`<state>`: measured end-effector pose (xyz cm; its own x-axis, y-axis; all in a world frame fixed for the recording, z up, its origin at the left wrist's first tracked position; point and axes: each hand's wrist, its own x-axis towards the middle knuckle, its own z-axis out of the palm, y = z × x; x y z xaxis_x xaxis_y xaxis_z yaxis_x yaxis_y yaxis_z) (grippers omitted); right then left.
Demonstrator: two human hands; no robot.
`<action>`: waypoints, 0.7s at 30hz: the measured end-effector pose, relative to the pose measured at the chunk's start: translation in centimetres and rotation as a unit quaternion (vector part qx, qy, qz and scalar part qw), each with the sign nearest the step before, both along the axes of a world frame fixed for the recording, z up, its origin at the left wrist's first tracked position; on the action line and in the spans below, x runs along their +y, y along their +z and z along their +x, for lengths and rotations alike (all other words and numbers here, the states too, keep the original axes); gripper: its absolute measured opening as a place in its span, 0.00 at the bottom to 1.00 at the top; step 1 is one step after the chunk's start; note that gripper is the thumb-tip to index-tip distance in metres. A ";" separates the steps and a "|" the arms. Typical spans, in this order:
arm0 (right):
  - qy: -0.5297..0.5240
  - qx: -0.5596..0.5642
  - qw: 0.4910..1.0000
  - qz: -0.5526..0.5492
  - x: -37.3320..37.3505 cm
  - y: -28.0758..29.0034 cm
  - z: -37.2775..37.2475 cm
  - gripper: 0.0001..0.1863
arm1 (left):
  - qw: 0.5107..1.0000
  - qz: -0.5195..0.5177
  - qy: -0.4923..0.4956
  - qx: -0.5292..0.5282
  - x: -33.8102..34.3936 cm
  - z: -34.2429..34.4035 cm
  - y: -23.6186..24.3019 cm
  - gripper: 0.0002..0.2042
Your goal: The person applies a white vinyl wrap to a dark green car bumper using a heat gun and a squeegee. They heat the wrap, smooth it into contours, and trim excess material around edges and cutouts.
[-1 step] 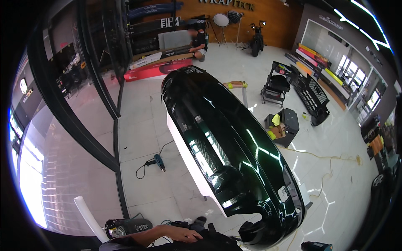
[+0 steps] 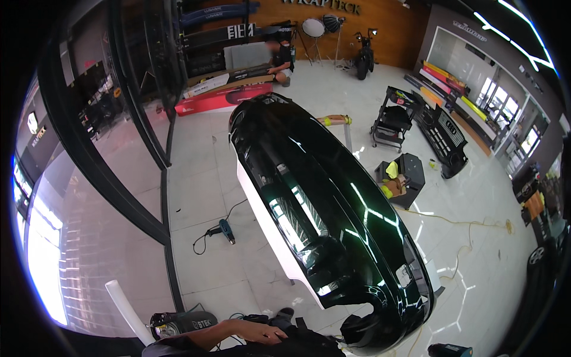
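Note:
My left hand [image 2: 267,334] is at the bottom, fingers curled against dark material at my body; what they hold, if anything, is unclear. My right hand is out of view. In front of me a long, glossy dark bumper [image 2: 333,196] stands raised at an angle, with a white strip [image 2: 259,208] along its left side. A heat gun [image 2: 223,229] lies on the floor to the left; another power tool [image 2: 446,350] shows at the bottom right. Beside my left arm are a dark cylinder [image 2: 178,326] and a white roll [image 2: 125,306].
Glass panels [image 2: 95,178] line the left. Right of the bumper are a dark box [image 2: 410,175], a rolling cart [image 2: 386,134], another bumper [image 2: 443,134] and a cord [image 2: 452,222] on the floor. A person [image 2: 279,62] crouches at the back by long boxes [image 2: 217,101].

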<state>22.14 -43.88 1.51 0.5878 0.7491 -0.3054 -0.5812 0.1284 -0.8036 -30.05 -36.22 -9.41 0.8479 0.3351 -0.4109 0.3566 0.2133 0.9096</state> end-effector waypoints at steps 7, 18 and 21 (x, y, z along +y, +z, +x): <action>-0.023 -0.015 1.000 -0.006 -0.5 0.4 -2.7 0.22 | 0.994 0.096 0.022 0.041 1.9 -2.8 -1.5 0.24; -0.021 -0.062 0.997 -0.029 0.2 1.8 -4.6 0.23 | 0.985 0.123 0.067 0.100 5.2 -4.9 -2.1 0.25; -0.017 -0.074 0.997 -0.032 0.4 2.1 -4.7 0.23 | 0.982 0.138 0.076 0.105 6.0 -4.9 -2.5 0.24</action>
